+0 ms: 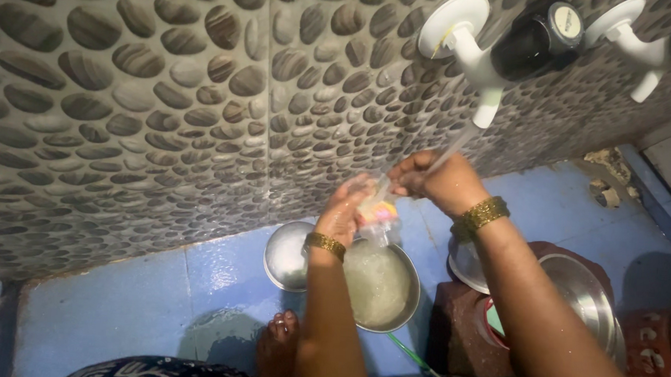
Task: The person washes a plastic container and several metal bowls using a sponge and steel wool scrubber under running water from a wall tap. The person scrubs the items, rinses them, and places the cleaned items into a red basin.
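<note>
**Head view: both hands rinse a clear glass under the tap**

Head view: your left hand (343,210) and right hand (437,180) meet under the white wall tap (476,62), with a thin stream of water (451,147) falling between them. You hold a small clear glass (378,214) with a pink and yellow pattern; your left fingers are wrapped around its side, gripping it, and your right fingers are curled at its rim, touching it, though you cannot tell whether they pinch it. The glass hangs in the air, tilted, directly above a steel bowl (382,284) full of cloudy water that stands on the blue floor (115,307). Just to the left of that bowl, touching it, lies a round steel lid (286,255). To the right, more steel dishes (586,297) sit on a reddish-brown block (458,333). Gold bangles (481,215) ring both wrists. Your bare foot (278,342) rests on the wet floor near the bowl. Behind everything rises a pebble-patterned wall (126,101).
</note>
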